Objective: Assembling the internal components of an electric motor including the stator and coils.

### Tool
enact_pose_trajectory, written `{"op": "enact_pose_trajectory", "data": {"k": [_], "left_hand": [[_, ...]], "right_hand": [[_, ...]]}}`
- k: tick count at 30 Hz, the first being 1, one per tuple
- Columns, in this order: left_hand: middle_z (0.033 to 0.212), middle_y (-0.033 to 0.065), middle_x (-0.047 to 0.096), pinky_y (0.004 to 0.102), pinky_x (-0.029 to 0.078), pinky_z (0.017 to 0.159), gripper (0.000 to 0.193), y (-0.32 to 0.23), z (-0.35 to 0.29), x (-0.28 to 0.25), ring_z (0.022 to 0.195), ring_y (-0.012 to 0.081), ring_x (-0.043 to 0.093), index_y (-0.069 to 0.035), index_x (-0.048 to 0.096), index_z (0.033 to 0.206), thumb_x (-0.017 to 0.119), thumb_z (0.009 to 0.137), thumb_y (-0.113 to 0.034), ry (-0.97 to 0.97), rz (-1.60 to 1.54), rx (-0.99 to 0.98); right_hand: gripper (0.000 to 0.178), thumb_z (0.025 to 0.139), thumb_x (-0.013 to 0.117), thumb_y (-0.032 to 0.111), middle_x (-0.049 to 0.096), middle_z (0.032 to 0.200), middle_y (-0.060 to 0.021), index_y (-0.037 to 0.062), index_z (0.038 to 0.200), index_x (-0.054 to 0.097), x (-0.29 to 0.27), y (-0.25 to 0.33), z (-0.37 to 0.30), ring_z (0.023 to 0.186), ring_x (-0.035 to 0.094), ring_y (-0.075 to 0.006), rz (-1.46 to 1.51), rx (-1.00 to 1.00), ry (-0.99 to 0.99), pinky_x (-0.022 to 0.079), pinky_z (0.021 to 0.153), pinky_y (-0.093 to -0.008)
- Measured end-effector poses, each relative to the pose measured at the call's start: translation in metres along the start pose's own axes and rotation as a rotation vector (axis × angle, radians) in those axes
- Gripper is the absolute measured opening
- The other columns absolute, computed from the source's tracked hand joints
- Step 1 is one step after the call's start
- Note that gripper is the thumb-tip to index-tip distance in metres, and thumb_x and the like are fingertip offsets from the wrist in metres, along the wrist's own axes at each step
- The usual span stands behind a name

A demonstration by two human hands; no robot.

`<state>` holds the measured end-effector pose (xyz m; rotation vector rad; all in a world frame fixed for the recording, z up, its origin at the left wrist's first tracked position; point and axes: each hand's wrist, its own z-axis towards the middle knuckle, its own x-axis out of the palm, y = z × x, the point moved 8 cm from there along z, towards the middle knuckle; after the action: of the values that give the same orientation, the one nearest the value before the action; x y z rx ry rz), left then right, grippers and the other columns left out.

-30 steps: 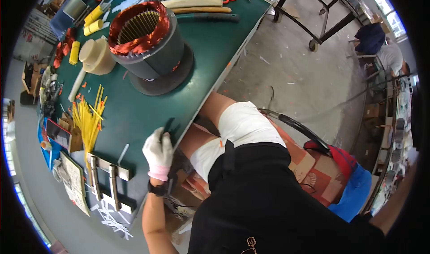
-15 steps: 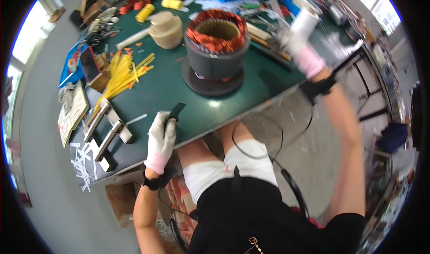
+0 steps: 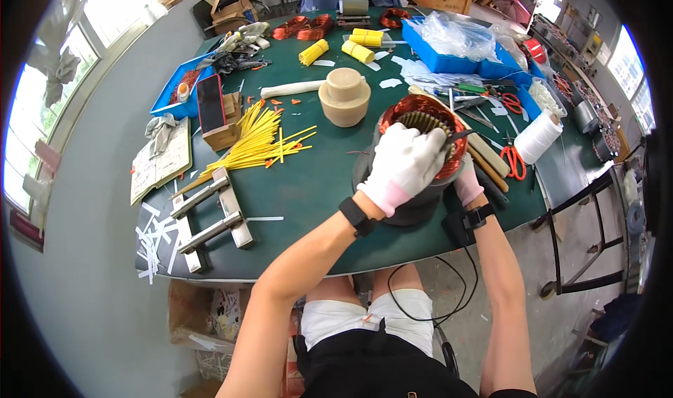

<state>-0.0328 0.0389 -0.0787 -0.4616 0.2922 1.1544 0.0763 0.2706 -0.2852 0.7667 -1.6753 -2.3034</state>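
In a white glove, my left hand lies over the top of a motor stator with copper windings. Its fingers are closed around a small dark flat piece, whose end sticks out to the right above the coils. My right hand, also gloved, is at the stator's right side. The stator and windings hide its fingers, so its grip does not show. The stator's body is dark grey, and my left hand covers much of its upper front.
Left of the stator stand a cream stepped cylinder, loose yellow strips and a metal frame with bars. To the right are wooden sticks, red-handled scissors and a white thread spool. Blue trays sit at the back.
My left hand has moved from the table's front edge up onto the stator, carrying the dark piece. My right hand has come from the thread spool to the stator's side. The view has shifted.
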Motion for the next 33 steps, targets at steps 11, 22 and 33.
{"op": "enact_pose_trajectory", "data": {"k": [11, 22, 33], "left_hand": [[0.076, 0.0113, 0.063, 0.0397, 0.047, 0.068, 0.025, 0.017, -0.037, -0.072, 0.069, 0.0305, 0.059, -0.001, 0.068, 0.103, 0.068, 0.078, -0.002, 0.048, -0.021, -0.051], [0.087, 0.013, 0.066, 0.0392, 0.051, 0.079, 0.024, 0.053, -0.107, -0.175, 0.081, 0.0263, 0.062, 0.005, 0.064, 0.108, 0.058, 0.098, -0.016, -0.084, -0.11, -0.36], [0.128, 0.0063, 0.059, 0.0359, 0.049, 0.099, 0.039, 0.084, -0.206, -0.161, 0.112, 0.0192, 0.059, -0.009, 0.051, 0.133, 0.051, 0.107, -0.037, -0.826, -0.574, -1.073]], "right_hand": [[0.027, 0.095, 0.053, 0.022, 0.071, 0.098, -0.022, 0.0035, 0.107, 0.07, 0.064, 0.054, -0.047, 0.094, 0.066, -0.0443, -0.373, -0.12, 0.054, 0.053, 0.083, -0.0467], [0.026, 0.102, 0.042, 0.008, 0.065, 0.101, -0.0082, -0.0015, 0.119, 0.06, 0.108, 0.065, -0.073, 0.086, 0.062, -0.0106, 0.313, 0.293, 0.364, 0.054, 0.078, -0.0271], [0.033, 0.103, 0.042, 0.012, 0.063, 0.123, -0.0094, -0.0002, 0.13, 0.058, 0.145, 0.172, -0.134, 0.116, 0.057, -0.0166, 0.529, -0.082, 0.215, 0.043, 0.104, -0.0316]]}}
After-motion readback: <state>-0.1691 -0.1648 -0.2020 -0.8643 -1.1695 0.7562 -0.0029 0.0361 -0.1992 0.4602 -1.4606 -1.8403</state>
